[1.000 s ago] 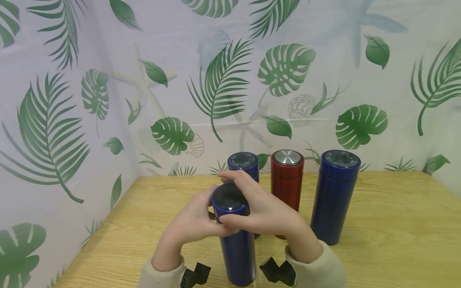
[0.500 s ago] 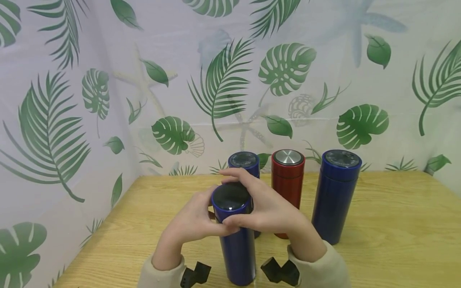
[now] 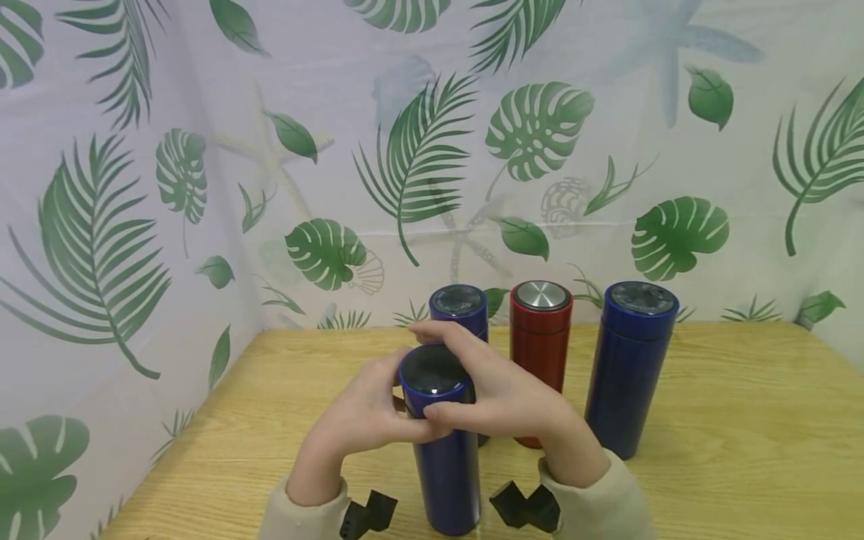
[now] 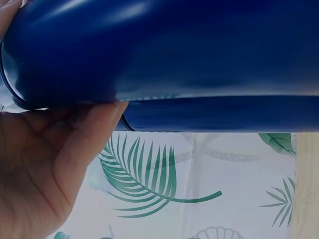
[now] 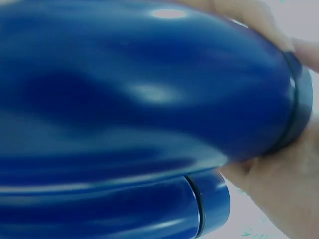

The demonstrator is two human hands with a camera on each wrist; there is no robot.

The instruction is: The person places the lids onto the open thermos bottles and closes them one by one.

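Observation:
A blue vacuum flask (image 3: 451, 480) with a glossy black-topped lid (image 3: 435, 369) stands upright at the front of the table. My left hand (image 3: 367, 409) holds it just below the lid from the left, its thumb across the front. From the right, my right hand (image 3: 506, 390) grips the lid, thumb in front and fingers reaching behind. The left wrist view has the flask body (image 4: 164, 50) large, with the left hand (image 4: 45, 169) against its upper end. In the right wrist view the right hand (image 5: 289, 184) wraps the lid end; some fingertips are hidden.
Behind stand another blue flask (image 3: 459, 301), partly covered by the right hand, a red flask (image 3: 540, 345) with a silver top, and a third blue flask (image 3: 628, 375) to the right. The wooden table (image 3: 742, 420) meets a leaf-patterned cloth (image 3: 432, 150) at its back.
My right thumb has shifted slightly to the right along the lid's front rim. The left hand keeps its hold, and the flasks stay in place.

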